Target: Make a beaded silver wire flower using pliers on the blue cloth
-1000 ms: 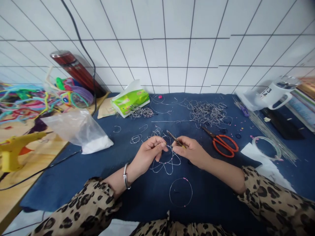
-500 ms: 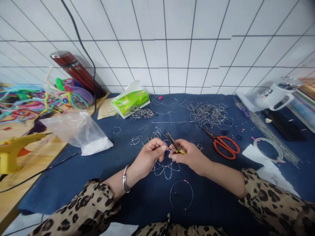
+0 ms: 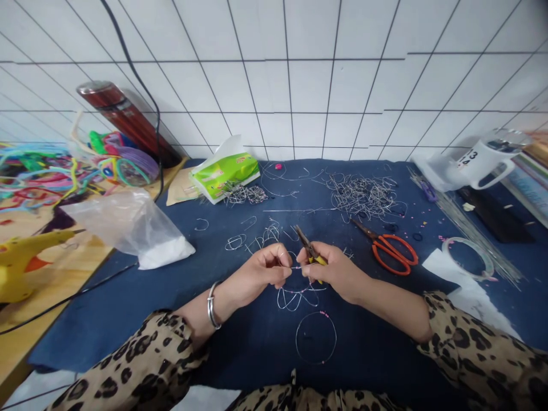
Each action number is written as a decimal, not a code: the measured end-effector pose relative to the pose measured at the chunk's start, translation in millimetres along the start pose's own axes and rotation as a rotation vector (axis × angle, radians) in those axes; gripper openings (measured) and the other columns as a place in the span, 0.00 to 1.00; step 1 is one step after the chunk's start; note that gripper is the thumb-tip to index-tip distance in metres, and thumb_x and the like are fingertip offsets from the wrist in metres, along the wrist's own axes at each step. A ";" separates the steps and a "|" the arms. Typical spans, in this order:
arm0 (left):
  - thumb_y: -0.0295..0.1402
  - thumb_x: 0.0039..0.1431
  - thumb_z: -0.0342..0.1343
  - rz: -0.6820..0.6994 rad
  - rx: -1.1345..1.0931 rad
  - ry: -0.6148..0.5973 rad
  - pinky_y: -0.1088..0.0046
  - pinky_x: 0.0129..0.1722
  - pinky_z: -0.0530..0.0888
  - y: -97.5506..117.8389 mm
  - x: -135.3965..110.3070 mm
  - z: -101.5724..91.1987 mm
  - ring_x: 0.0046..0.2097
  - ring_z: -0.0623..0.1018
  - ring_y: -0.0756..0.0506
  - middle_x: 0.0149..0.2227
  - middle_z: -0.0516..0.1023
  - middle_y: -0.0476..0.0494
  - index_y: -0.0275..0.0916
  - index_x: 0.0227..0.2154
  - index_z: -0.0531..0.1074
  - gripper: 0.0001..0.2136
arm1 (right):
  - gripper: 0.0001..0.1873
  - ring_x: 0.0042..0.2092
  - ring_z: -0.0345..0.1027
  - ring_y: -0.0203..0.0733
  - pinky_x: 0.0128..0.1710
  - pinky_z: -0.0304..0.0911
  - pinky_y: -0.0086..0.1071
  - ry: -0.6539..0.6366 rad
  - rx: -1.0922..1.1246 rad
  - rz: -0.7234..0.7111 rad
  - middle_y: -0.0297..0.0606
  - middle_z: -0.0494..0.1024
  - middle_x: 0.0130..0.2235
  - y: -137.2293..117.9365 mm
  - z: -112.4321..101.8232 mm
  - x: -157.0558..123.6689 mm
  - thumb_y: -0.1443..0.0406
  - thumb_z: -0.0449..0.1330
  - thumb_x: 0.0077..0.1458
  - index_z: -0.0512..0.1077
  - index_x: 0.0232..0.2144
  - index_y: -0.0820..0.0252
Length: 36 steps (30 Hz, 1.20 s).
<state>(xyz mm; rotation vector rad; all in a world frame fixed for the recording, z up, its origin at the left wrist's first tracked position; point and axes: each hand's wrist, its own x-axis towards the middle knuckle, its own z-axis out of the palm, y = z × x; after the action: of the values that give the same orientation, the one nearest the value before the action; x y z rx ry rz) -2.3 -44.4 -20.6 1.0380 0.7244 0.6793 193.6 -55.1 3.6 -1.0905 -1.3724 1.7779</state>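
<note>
My left hand (image 3: 269, 268) pinches the edge of a thin silvery wire ring (image 3: 295, 301), which has looped wire petals and small pink beads. The ring hangs between both hands over the blue cloth (image 3: 240, 354). In my right hand (image 3: 336, 267) sits a pair of pliers (image 3: 306, 242) with yellow handles, jaws pointing up and away. That hand's thumb and forefinger are also at the beaded wire. A plain wire hoop (image 3: 296, 338) with a few pink beads lies flat just below the hands.
Orange-handled scissors (image 3: 391, 253) lie to the right, below a heap of wire pieces (image 3: 363, 196). Behind are a green tissue pack (image 3: 225, 176) and wire bits. At left are a plastic bag (image 3: 141, 228) and a yellow glue gun (image 3: 21, 257); at right, a white mug (image 3: 488, 162).
The petalled wire ring has shifted right and turned slightly. My left hand has moved a little right and down, and the pliers have tilted more upright in my right hand.
</note>
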 end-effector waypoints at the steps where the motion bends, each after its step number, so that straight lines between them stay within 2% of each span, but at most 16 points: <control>1: 0.27 0.51 0.59 -0.001 0.009 -0.004 0.80 0.23 0.64 -0.1 0.4 -1.1 0.22 0.66 0.57 0.27 0.66 0.53 0.36 0.28 0.64 0.07 | 0.08 0.29 0.59 0.30 0.31 0.59 0.28 0.001 0.000 -0.002 0.30 0.65 0.31 0.0 -0.5 0.1 0.69 0.56 0.45 0.66 0.33 0.59; 6: 0.30 0.53 0.58 0.042 0.053 0.041 0.78 0.24 0.66 -3.9 3.7 -6.1 0.21 0.65 0.56 0.22 0.65 0.55 0.35 0.32 0.67 0.07 | 0.09 0.30 0.59 0.31 0.32 0.59 0.29 0.048 -0.034 -0.023 0.30 0.65 0.31 3.2 -3.9 2.6 0.68 0.56 0.46 0.65 0.34 0.58; 10: 0.33 0.54 0.58 0.080 0.211 0.095 0.77 0.26 0.68 -5.5 3.7 -7.0 0.22 0.68 0.55 0.19 0.67 0.54 0.35 0.32 0.68 0.07 | 0.09 0.29 0.57 0.30 0.31 0.57 0.28 0.066 -0.108 -0.035 0.30 0.65 0.31 6.5 -4.9 4.1 0.67 0.56 0.46 0.66 0.34 0.58; 15: 0.35 0.58 0.54 0.041 0.339 0.061 0.76 0.29 0.69 -2.2 1.6 -5.9 0.23 0.69 0.54 0.18 0.67 0.54 0.35 0.30 0.67 0.07 | 0.09 0.29 0.57 0.31 0.30 0.56 0.27 0.058 -0.165 -0.048 0.30 0.65 0.30 6.6 -6.3 5.0 0.67 0.56 0.46 0.66 0.34 0.58; 18: 0.35 0.57 0.55 0.038 0.315 0.059 0.75 0.31 0.70 0.2 1.2 -5.0 0.25 0.71 0.54 0.21 0.69 0.52 0.35 0.31 0.67 0.07 | 0.09 0.29 0.57 0.31 0.31 0.56 0.28 0.067 -0.224 -0.047 0.30 0.66 0.30 4.0 -7.1 4.9 0.67 0.56 0.47 0.66 0.35 0.58; 22: 0.34 0.55 0.56 0.064 0.256 0.039 0.73 0.33 0.72 2.6 1.3 -2.7 0.30 0.73 0.52 0.32 0.74 0.46 0.35 0.37 0.68 0.09 | 0.07 0.28 0.57 0.32 0.30 0.55 0.28 0.090 -0.372 -0.051 0.30 0.66 0.28 0.6 -6.9 6.1 0.67 0.55 0.47 0.67 0.33 0.58; 24: 0.35 0.57 0.55 0.077 0.296 0.072 0.74 0.33 0.72 2.9 1.7 -1.5 0.31 0.74 0.52 0.33 0.74 0.44 0.35 0.36 0.70 0.09 | 0.07 0.28 0.58 0.32 0.29 0.55 0.28 0.074 -0.425 -0.046 0.31 0.67 0.28 0.3 -7.5 7.9 0.67 0.55 0.46 0.67 0.32 0.59; 27: 0.37 0.59 0.52 0.070 0.380 0.160 0.76 0.30 0.71 1.5 2.7 -0.9 0.28 0.73 0.52 0.29 0.75 0.45 0.34 0.35 0.71 0.10 | 0.09 0.29 0.60 0.33 0.30 0.56 0.29 0.073 -0.448 -0.044 0.32 0.69 0.29 1.1 -11.1 11.4 0.67 0.55 0.46 0.68 0.34 0.59; 31: 0.38 0.59 0.51 0.045 0.441 0.201 0.77 0.25 0.71 -1.4 2.5 -1.8 0.23 0.72 0.53 0.27 0.75 0.47 0.35 0.41 0.68 0.13 | 0.11 0.30 0.61 0.33 0.31 0.57 0.29 0.118 -0.443 -0.038 0.32 0.69 0.29 -0.4 -19.2 14.3 0.66 0.57 0.45 0.67 0.35 0.59; 36: 0.37 0.60 0.50 0.079 0.615 0.224 0.81 0.21 0.68 -2.2 0.7 -5.3 0.20 0.71 0.55 0.24 0.74 0.49 0.37 0.44 0.67 0.12 | 0.10 0.29 0.59 0.32 0.30 0.57 0.29 -0.025 -0.359 0.019 0.31 0.67 0.28 -6.7 -30.1 15.8 0.65 0.59 0.45 0.68 0.34 0.59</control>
<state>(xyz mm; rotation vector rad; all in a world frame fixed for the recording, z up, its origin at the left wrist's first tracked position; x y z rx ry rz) -5.8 -41.9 -24.5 1.5725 1.1325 0.6605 213.1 -26.5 3.0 -1.2705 -1.7471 1.5985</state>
